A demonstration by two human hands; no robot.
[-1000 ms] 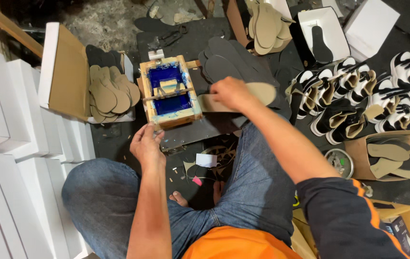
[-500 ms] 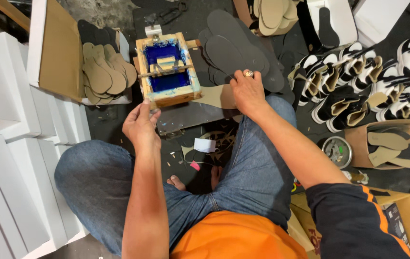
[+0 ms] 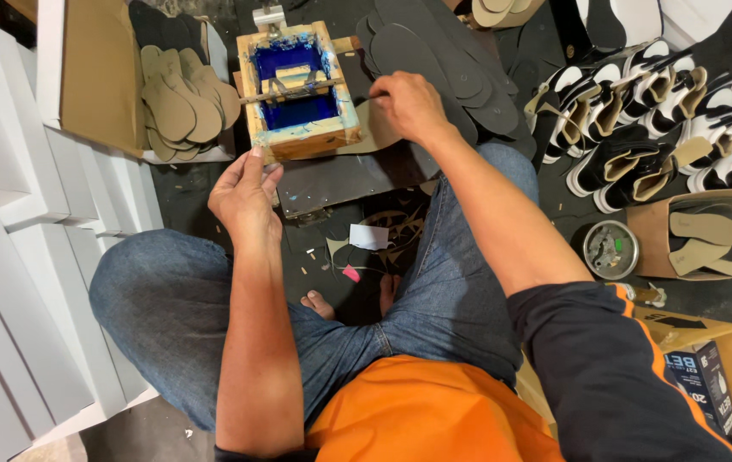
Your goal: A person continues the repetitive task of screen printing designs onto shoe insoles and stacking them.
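Note:
A small wooden screen-printing frame (image 3: 299,90) with blue ink inside rests on a dark board (image 3: 344,178) in front of my knees. A squeegee lies across its blue mesh. My left hand (image 3: 244,195) touches the frame's near left corner with its fingertips, fingers together. My right hand (image 3: 407,104) is closed around the right end of the squeegee handle, beside a tan insole (image 3: 377,130) that lies partly under the frame. A pile of dark grey insoles (image 3: 436,62) spreads out just beyond that hand.
An open cardboard box (image 3: 96,73) at the left holds tan insoles (image 3: 184,101). White shoe boxes (image 3: 6,248) stack along the left edge. Rows of black and white sandals (image 3: 657,111) lie at the right, with a round tin (image 3: 610,249) and another insole box (image 3: 708,235).
My right hand has slid left from the insole to the frame's right side. My left hand has stayed at the frame's near corner. The view has shifted slightly.

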